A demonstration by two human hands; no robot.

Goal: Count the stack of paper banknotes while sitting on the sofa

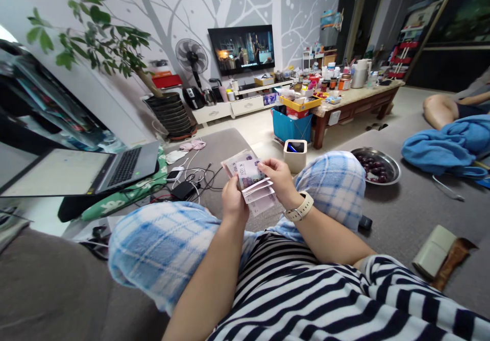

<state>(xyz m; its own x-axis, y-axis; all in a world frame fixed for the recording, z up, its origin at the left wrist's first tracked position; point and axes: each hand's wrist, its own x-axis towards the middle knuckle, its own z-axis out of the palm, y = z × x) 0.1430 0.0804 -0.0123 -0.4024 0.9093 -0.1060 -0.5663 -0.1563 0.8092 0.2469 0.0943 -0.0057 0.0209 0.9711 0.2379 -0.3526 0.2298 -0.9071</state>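
Note:
Between my hands, above my lap, is a stack of purplish banknotes (249, 173). Its lower part is folded and fanned toward me, and some notes stick out at the upper left. My left hand (233, 198) is closed around the stack's left side, thumb on top. At the upper right edge, my right hand (278, 176) pinches the notes between thumb and fingers. A cream-strapped watch (300, 208) is on my right wrist. How many notes there are cannot be made out.
An open laptop (128, 165), cables and a phone (175, 174) lie left. A small cream bin (295, 157) stands ahead. To the right are a steel bowl (394, 172) of dark fruit, a pale wallet (434, 249) and a blue cloth (440, 142); another person's leg (440, 110) shows beyond.

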